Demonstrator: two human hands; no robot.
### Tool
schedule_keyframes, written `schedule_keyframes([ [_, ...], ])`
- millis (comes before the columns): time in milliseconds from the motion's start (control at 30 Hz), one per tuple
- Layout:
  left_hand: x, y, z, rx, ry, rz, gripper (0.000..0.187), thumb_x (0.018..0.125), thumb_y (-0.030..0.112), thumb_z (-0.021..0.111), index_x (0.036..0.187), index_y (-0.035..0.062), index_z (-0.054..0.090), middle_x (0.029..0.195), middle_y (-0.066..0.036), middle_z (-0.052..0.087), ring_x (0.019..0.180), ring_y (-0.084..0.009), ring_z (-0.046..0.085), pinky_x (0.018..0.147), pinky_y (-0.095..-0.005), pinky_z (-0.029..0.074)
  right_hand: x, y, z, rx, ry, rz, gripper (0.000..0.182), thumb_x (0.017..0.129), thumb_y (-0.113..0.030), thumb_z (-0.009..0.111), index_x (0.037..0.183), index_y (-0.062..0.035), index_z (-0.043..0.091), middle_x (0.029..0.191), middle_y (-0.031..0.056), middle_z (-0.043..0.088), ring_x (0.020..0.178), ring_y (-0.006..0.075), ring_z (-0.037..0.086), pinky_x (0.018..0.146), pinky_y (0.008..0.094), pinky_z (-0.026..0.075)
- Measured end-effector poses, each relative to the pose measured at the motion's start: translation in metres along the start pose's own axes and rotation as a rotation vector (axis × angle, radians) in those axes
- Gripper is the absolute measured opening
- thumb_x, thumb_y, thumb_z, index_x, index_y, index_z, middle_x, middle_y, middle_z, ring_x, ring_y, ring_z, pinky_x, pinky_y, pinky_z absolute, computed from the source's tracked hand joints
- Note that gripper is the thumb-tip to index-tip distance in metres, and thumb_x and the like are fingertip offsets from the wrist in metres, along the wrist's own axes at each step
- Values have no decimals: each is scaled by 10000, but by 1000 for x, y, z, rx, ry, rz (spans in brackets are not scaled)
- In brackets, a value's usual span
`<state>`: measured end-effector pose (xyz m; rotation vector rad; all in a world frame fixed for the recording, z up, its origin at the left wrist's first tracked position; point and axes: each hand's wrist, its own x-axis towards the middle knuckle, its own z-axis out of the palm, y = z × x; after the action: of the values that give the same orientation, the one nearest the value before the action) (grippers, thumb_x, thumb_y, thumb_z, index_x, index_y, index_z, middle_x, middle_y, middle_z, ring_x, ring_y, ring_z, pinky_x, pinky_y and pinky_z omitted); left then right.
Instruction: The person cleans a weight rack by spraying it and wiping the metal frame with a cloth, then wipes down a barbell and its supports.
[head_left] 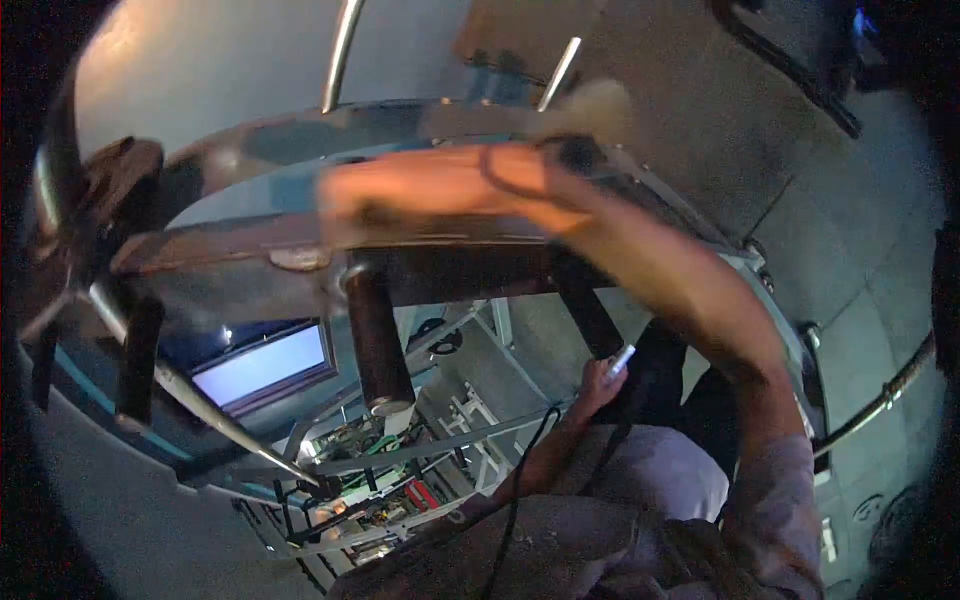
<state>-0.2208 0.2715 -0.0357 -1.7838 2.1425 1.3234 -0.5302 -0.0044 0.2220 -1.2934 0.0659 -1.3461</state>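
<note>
My right arm reaches across the top of the view, a dark band at its wrist. My right hand [345,200] is smeared by motion and hangs over or touches a long curved panel [205,240]; contact and fingers cannot be made out. Low near my body, my left hand [597,388] is closed on a slim white pen-like stick [621,362]. Just under the right hand, a black padded post [380,340] stands out below the panel. A second black post [588,310] is partly behind my forearm.
A metal bar [205,400] runs diagonally at the left, beside a lit screen [265,368]. Metal rods [343,55] rise at the top. Shelving with mixed parts [390,490] stands lower down. A black cable [515,500] hangs near my left arm.
</note>
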Motion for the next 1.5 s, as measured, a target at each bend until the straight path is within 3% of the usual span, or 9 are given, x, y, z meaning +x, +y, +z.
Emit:
schedule_keyframes([
  [167, 3, 1, -16, -13, -7, 41, 292, 769, 170, 676, 976, 9, 549, 831, -145, 583, 739, -257, 575, 668, -361, 465, 68, -39, 20, 214, -29, 204, 436, 895, -483, 386, 907, -96, 587, 830, 11, 548, 751, 142, 499, 689, 361, 422],
  [300, 9, -10, -24, -71, -17, 97, 337, 765, 185, 677, 1026, 16, 546, 893, -157, 591, 719, -286, 594, 650, -373, 468, 9, 65, -16, 190, -192, 134, 540, 912, -593, 350, 1002, -102, 557, 920, 7, 499, 818, 156, 423, 832, 326, 345],
  [433, 20, -19, -31, 122, 30, 256, 332, 731, 200, 664, 1003, 37, 565, 825, -141, 603, 704, -305, 601, 620, -393, 468, -136, 98, -45, 195, 69, 723, 584, 909, -531, 341, 1331, -139, 434, 1361, 77, 413, 1249, 233, 378, 1075, 402, 265],
  [500, 17, 2, -40, 18, 12, 136, 315, 708, 172, 659, 972, 24, 573, 799, -150, 602, 709, -325, 601, 619, -402, 468, -187, 80, -51, -32, 271, 1349, 754, 855, -691, 269, 1431, -205, 289, 1483, 88, 254, 1352, 325, 244, 1073, 507, 242],
  [667, 22, 8, -51, 61, -123, -12, 279, 744, 170, 651, 954, 5, 570, 808, -162, 601, 724, -304, 607, 647, -377, 463, -347, 205, -104, -322, 274, 1550, 724, 873, -664, 261, 1435, -207, 277, 1490, 84, 236, 1356, 308, 240, 1082, 495, 229],
  [967, 24, 20, -54, 54, -254, -140, 262, 790, 168, 640, 991, 28, 551, 838, -161, 608, 754, -318, 611, 659, -383, 466, -427, 310, -124, -26, 357, 1468, 671, 906, -614, 247, 1441, -209, 257, 1503, 75, 204, 1363, 278, 233, 1097, 474, 205],
  [1200, 12, -44, -34, 68, -71, 204, 255, 793, 144, 634, 1013, 44, 555, 875, -128, 620, 774, -290, 616, 685, -387, 476, -206, 84, -65, 20, 141, 1115, 700, 833, -643, 439, 1362, -185, 428, 1417, 16, 388, 1289, 211, 356, 1070, 408, 265],
  [1433, 24, 17, -7, 158, 21, 378, 353, 743, 196, 674, 1030, 21, 564, 855, -172, 610, 776, -367, 596, 673, -438, 462, -116, -26, -6, -365, 267, 785, 945, 727, -761, 464, 1355, -57, 406, 1383, 223, 358, 1296, 359, 318, 1037, 566, 239],
  [1500, 14, 48, -3, 83, -7, 324, 350, 742, 180, 672, 1031, 20, 556, 876, -171, 607, 816, -368, 587, 690, -442, 456, -122, -33, 10, -284, 276, 735, 831, 767, -693, 491, 1280, -38, 491, 1345, 207, 428, 1279, 327, 360, 1065, 448, 243],
])
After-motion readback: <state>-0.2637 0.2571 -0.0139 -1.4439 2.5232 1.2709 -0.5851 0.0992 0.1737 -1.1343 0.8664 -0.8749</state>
